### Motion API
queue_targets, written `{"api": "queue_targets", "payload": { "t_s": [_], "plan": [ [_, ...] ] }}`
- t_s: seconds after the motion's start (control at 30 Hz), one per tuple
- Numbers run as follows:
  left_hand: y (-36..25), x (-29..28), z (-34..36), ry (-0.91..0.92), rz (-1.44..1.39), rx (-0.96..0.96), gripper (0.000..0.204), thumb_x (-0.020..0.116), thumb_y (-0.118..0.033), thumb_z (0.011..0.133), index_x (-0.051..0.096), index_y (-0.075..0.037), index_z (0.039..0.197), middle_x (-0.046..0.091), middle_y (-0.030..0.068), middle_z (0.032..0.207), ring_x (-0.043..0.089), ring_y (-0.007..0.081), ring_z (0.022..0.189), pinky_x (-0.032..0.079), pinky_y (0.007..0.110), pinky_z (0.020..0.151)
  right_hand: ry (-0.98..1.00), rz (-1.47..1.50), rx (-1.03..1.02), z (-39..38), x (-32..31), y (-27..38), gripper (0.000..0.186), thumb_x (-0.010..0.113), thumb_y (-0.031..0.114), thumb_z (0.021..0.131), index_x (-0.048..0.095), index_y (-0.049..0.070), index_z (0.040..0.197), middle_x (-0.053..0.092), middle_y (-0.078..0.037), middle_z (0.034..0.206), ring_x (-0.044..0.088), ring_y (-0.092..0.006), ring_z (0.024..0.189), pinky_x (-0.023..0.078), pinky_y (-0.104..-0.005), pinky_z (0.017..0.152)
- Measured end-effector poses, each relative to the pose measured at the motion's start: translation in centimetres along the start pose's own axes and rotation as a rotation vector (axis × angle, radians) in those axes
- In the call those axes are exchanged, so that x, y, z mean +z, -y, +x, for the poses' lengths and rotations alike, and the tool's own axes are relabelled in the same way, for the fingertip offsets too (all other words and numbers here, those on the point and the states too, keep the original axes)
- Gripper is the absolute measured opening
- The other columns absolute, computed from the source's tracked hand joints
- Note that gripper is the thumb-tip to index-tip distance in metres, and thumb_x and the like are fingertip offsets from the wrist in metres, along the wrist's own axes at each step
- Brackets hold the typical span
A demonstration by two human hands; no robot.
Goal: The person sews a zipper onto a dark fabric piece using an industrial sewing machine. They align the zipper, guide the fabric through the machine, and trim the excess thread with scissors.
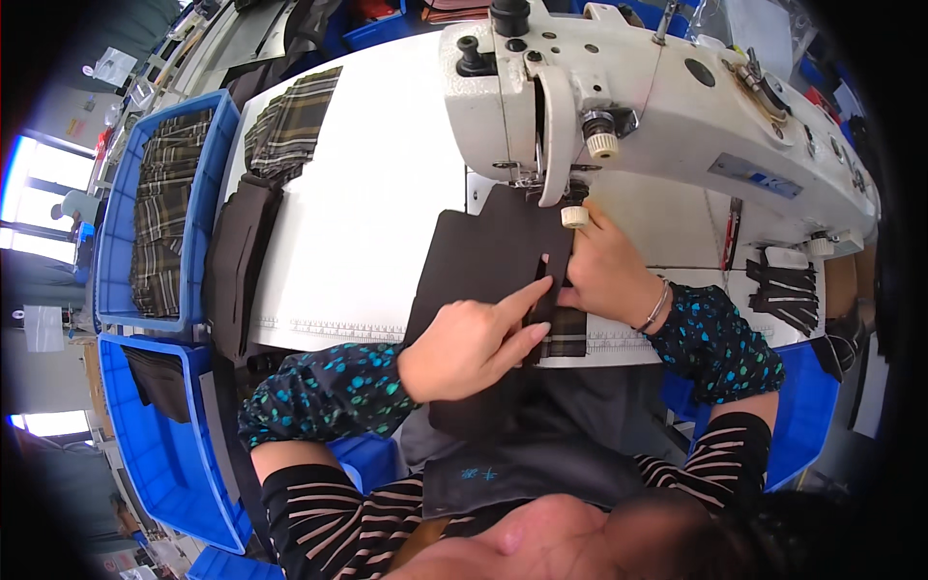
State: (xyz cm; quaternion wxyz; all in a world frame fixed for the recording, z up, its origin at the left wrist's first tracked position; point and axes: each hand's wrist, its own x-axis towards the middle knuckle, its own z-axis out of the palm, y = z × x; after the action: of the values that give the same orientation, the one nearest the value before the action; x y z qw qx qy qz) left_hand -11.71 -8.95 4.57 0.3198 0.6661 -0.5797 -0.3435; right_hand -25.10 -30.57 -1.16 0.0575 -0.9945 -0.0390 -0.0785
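Note:
A dark brown fabric piece (483, 256) lies under the needle area of a white sewing machine (667, 87), its near part hanging over the table edge. My left hand (469, 348) rests on this fabric, index finger and thumb stretched out and apart beside a narrow slit. Close to the presser foot, my right hand (609, 266) grips the fabric's right edge, fingers bent and partly hidden behind a machine knob. A bit of plaid fabric (567, 333) shows beneath, below the right hand.
Plaid pieces (295, 121) and stacked dark pieces (242, 261) lie on the table's left side. Blue crates (217, 193) stand beyond them, one holding plaid fabric. Right of the machine bed are red-and-black snips (732, 232) and dark strips (783, 290). A ruler tape (338, 329) runs along the front edge.

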Motion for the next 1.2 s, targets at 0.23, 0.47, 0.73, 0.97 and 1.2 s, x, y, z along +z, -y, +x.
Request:
{"api": "queue_targets", "payload": {
  "t_s": [0.23,0.47,0.73,0.97,1.2],
  "plan": [
    [5.8,0.1,3.9,-0.297,0.628,0.248,0.055,0.069,-0.024,0.1,0.056,-0.004,0.15,0.057,0.0152,0.153,0.055,0.0372,0.14,0.044,0.051,0.113,-0.113,0.062,-0.006,0.4,-0.4,0.6,0.066,0.082,0.055,0.078,0.078,-0.001,0.114,0.07,-0.023,0.127,0.06,-0.0395,0.132,0.04,-0.0554,0.119],
    [5.1,1.0,3.0,-0.277,0.75,0.16,0.065,0.067,-0.022,0.1,0.047,-0.004,0.158,0.052,0.0152,0.16,0.053,0.0346,0.143,0.042,0.054,0.117,-0.113,0.065,-0.016,0.4,-0.1,0.5,0.058,0.084,0.052,0.077,0.079,0.0,0.103,0.07,-0.021,0.12,0.062,-0.0402,0.129,0.04,-0.0569,0.117],
    [6.1,0.2,4.4,-0.336,0.709,0.202,0.066,0.068,-0.021,0.097,0.048,-0.002,0.156,0.06,0.0128,0.152,0.06,0.0326,0.126,0.047,0.049,0.105,-0.11,0.067,-0.019,0.4,0.0,0.5,0.051,0.087,0.045,0.071,0.08,0.001,0.096,0.07,-0.02,0.113,0.062,-0.0415,0.125,0.041,-0.0582,0.117],
    [5.8,-0.2,4.5,-0.308,0.725,0.18,0.058,0.064,-0.025,0.1,0.053,-0.005,0.153,0.059,0.0121,0.153,0.057,0.0328,0.133,0.044,0.051,0.109,-0.125,0.092,-0.009,0.4,0.1,0.6,0.049,0.088,0.041,0.069,0.079,0.002,0.095,0.07,-0.018,0.112,0.061,-0.0415,0.126,0.04,-0.0588,0.118],
    [6.2,-0.2,4.8,-0.337,0.709,0.181,0.057,0.066,-0.021,0.098,0.054,-0.005,0.151,0.06,0.0104,0.151,0.054,0.0313,0.137,0.041,0.056,0.113,-0.102,0.049,-0.029,0.3,0.1,0.4,0.048,0.089,0.04,0.069,0.079,0.003,0.098,0.07,-0.016,0.115,0.06,-0.0409,0.127,0.039,-0.0588,0.12]
  ]
}}
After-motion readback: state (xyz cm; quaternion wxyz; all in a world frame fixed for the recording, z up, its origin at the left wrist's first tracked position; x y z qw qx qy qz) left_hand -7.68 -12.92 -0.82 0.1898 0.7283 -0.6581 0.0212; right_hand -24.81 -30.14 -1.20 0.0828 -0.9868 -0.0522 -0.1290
